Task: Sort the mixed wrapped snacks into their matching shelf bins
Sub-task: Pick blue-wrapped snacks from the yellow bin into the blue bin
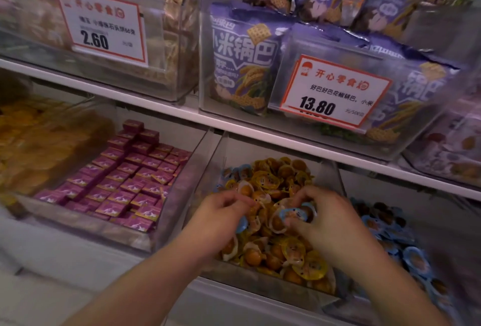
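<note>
A white two-tier shop shelf [161,111] fills the view, its upper board running from the left edge down toward the right. On the upper board, the clear plastic bin at the right [429,128] holds large purple foil snack bags printed with white characters [242,57] and carries a red-bordered white price card reading 13.80 [335,91] on its front wall. The clear bin at the upper left [179,70] holds blurred pale snacks behind a similar card reading 2.60 [101,24].

On the lower tier, a clear bin at the far left [86,107] holds yellow wrapped snacks; just beside it a bin with small magenta square packets laid in rows [122,180] stands by its right wall. The middle clear bin [273,286] is heaped with round yellow-rimmed wrapped snacks [309,263], with a few blue-rimmed ones mixed in near its back-left corner. The bin at the lower right edge holds round blue-rimmed wrapped snacks [413,258].

Both bare forearms reach into the middle bin. The left hand [221,219] has its fingers curled over the heap, and a blue-rimmed wrapped snack [242,224] shows at its palm side, apparently gripped. The right hand [330,219] has its fingers curled around another round blue-rimmed wrapped snack [294,215], pinched against the thumb above the yellow pile.
</note>
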A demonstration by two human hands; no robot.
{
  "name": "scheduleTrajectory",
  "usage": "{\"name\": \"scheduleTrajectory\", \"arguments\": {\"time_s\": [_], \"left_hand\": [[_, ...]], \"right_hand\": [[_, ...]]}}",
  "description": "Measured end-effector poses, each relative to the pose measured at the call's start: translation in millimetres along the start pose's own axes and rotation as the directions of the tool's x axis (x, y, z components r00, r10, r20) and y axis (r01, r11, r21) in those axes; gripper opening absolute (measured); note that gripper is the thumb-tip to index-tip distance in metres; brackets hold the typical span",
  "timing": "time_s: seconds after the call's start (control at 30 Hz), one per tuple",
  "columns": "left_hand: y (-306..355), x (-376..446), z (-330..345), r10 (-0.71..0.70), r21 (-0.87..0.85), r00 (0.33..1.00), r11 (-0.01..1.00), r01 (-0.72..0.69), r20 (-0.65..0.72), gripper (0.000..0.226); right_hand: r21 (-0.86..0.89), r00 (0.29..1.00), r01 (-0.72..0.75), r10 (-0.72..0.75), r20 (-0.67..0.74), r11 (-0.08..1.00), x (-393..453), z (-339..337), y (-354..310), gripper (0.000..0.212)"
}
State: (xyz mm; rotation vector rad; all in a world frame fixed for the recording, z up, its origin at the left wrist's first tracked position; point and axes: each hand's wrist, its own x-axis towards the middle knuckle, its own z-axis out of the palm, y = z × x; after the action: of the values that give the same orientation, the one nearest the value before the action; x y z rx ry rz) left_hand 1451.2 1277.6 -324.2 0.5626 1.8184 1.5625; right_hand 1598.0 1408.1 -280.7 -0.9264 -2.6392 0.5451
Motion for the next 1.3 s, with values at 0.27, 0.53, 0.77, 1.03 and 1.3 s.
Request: {"name": "scheduleTrajectory", "arguments": {"time_s": [0.27, 0.53, 0.77, 1.03, 1.3], "left_hand": [[11.8, -14.2, 6.0, -0.159, -0.579, 0.952, 0.763, 0.288, 0.263, 0.023], [-6.1, 1.3, -8.9, 0.170, 0.136, 0.983, 0.975, -0.177, 0.061, 0.010], [-13.7, 8.4, -13.6, 0.193, 0.263, 0.962, 0.934, -0.240, 0.194, 0.012], [-14.8, 9.2, -10.8, 0.162, 0.148, 0.972, 0.971, -0.188, 0.170, 0.010], [-3.8, 11.0, -1.8, 0.153, -0.068, 0.987, 0.985, -0.156, -0.045, 0.016]], "right_hand": [[0.592, 0.976, 0.125, -0.206, 0.071, 0.796, -5.2, 33.1, -39.7, 0.046], [-0.051, 0.927, 0.067, -0.043, 0.374, 0.996, 139.6, 69.7, -54.2, 0.040], [-0.442, 0.878, 0.206, 0.034, 0.477, 0.873, 179.6, 139.2, -39.2, 0.056], [-0.066, 0.926, 0.094, -0.063, 0.372, 0.993, 179.2, 117.2, -33.8, 0.032], [0.648, 0.981, -0.184, 0.099, 0.166, 0.739, 103.6, 36.9, -41.2, 0.007]]}}
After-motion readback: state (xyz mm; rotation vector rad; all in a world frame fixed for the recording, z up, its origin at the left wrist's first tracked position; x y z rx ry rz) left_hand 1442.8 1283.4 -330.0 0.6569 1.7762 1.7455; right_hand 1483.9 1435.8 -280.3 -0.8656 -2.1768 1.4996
